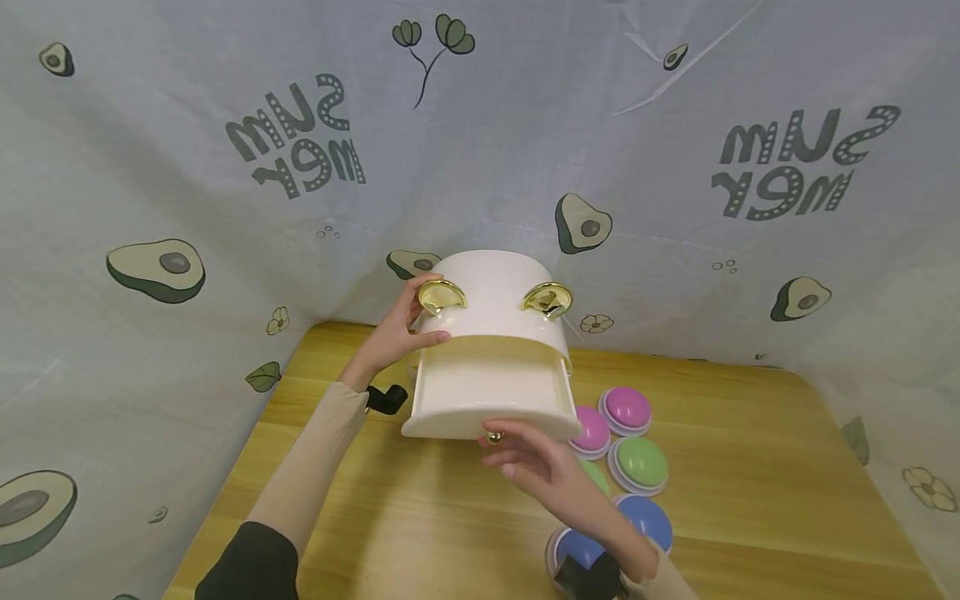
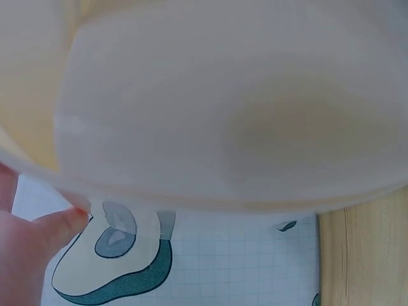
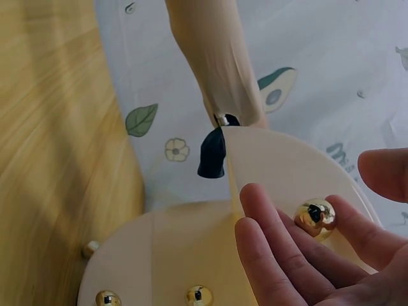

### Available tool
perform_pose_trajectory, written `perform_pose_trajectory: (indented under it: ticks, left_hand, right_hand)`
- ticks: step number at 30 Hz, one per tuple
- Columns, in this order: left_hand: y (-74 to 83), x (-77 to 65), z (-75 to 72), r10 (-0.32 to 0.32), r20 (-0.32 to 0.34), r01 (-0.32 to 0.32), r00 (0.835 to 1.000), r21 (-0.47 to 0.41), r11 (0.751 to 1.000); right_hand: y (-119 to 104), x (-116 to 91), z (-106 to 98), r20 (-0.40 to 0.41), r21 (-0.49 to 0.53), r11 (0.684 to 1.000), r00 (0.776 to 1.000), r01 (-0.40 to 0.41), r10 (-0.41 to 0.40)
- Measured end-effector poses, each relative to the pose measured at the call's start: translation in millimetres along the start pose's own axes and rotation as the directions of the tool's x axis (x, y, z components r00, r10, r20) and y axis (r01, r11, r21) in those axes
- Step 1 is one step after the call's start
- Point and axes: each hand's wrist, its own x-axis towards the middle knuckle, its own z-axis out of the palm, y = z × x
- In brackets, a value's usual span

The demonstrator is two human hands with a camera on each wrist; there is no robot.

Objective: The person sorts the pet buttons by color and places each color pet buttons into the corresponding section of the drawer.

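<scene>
In the head view, a glossy white storage box [image 1: 491, 279] with a rounded top and two gold ear-shaped pieces stands on the table. Its drawer [image 1: 491, 387] is pulled out, and no contents show in it. My left hand [image 1: 393, 333] rests on the box's left side, fingers by the gold piece and thumb on the front; the left wrist view shows that thumb [image 2: 57, 229] at a white edge. At the drawer front, my right hand [image 1: 540, 471] holds the gold knob [image 3: 315, 218] between index and middle fingers, with the thumb apart.
Right of the box lie several dome-topped discs on white bases: pink [image 1: 628, 408], green [image 1: 642, 462] and blue [image 1: 647, 521], some partly covered by the right arm. The wooden table [image 1: 750, 483] backs onto an avocado-print cloth [image 1: 660, 167]. Gold ball feet [image 3: 199, 295] show under the box.
</scene>
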Motion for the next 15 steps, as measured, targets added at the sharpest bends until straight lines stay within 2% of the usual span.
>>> perform_pose_trajectory:
  ticks: [7, 15]
  left_hand:
    - [24.6, -5.0, 3.1, -0.008, 0.009, 0.008, 1.000, 0.001, 1.000]
    - [26.6, -5.7, 3.9, -0.010, 0.004, 0.010, 1.000, -0.010, 1.000]
  right_hand:
    - [-4.5, -6.4, 4.2, 0.003, -0.014, 1.000, 1.000, 0.005, -0.005]
    - [-5.3, -12.2, 8.9, -0.004, -0.036, 0.999, 1.000, -0.017, 0.017]
